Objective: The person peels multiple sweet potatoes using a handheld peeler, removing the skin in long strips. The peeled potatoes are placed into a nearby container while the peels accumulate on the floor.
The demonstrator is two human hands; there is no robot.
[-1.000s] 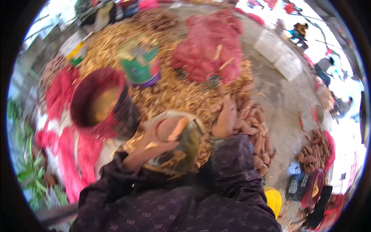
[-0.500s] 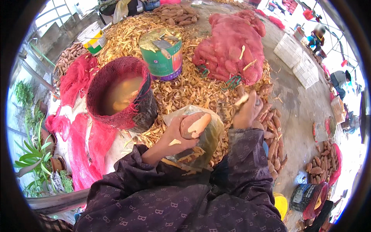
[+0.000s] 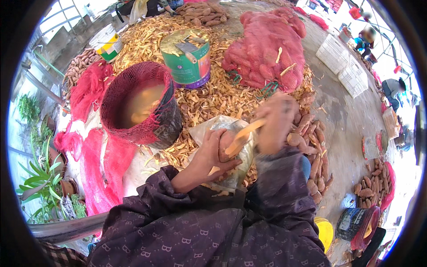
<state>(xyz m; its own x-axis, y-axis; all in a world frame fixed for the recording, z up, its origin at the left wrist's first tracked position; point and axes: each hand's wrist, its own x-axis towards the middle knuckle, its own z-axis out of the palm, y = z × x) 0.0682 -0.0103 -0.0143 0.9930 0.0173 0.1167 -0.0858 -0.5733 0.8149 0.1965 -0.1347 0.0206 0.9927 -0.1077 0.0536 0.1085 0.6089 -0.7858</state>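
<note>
My left hand (image 3: 205, 159) is wrapped round a partly peeled sweet potato (image 3: 224, 141) over my lap, with a scrap of peel stuck near the wrist. Just right of it my right hand (image 3: 276, 121) is closed and smeared by motion. A thin metal peeler showed in that hand a moment ago; now the blur and the fingers hide it. A long pale strip of peel (image 3: 250, 130) reaches from the sweet potato to the right hand. Under the hands lies a cloudy plastic sheet (image 3: 209, 127).
Peelings (image 3: 200, 107) cover the ground ahead. A mesh-lined black bucket (image 3: 169, 115) holds cloudy water and pale pieces. Behind it stands a green bucket (image 3: 184, 66) with a knife on top. A red mesh sack (image 3: 264, 53) and loose sweet potatoes (image 3: 313, 155) lie to the right.
My right hand has moved slightly left and closer to the sweet potato. A long peel strip now stretches between them. The left hand has turned the sweet potato more upright.
</note>
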